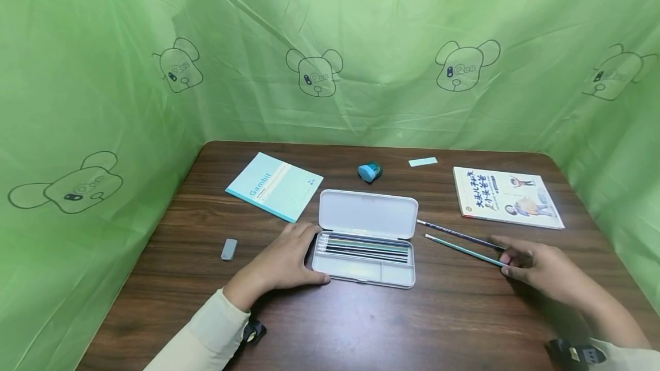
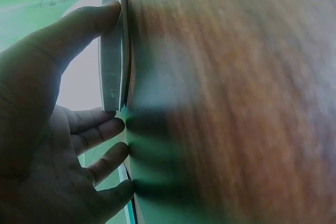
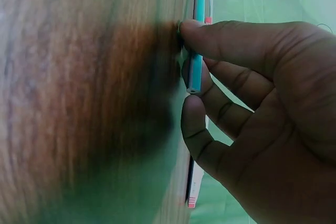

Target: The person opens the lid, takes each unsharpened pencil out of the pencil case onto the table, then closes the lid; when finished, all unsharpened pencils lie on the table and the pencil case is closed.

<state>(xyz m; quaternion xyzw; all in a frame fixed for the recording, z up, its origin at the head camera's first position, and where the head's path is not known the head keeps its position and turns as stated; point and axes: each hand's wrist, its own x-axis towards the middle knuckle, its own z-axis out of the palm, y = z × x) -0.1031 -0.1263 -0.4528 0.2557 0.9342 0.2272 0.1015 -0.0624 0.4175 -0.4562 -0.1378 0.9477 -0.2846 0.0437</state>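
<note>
An open white pencil case (image 1: 397, 272) holds several pencils (image 1: 366, 248) in a row, its lid raised at the back. My left hand (image 1: 289, 256) grips the case's left end, thumb at the front edge and fingers spread round the far corner. In the left wrist view, the thumb lies against the case's side (image 2: 111, 66). My right hand (image 1: 541, 268) pinches the near end of a teal pencil (image 1: 464, 249) between thumb and fingers. A dark pencil (image 1: 454, 232) lies just behind it, its right end by the index finger.
A light-blue notebook (image 1: 275, 186) lies behind the case to the left, a grey eraser (image 1: 229, 249) at the far left. At the back are a blue-green sharpener (image 1: 370, 172) and a pale strip (image 1: 423, 162). A picture book (image 1: 507, 198) lies at the right. Green curtains surround the table.
</note>
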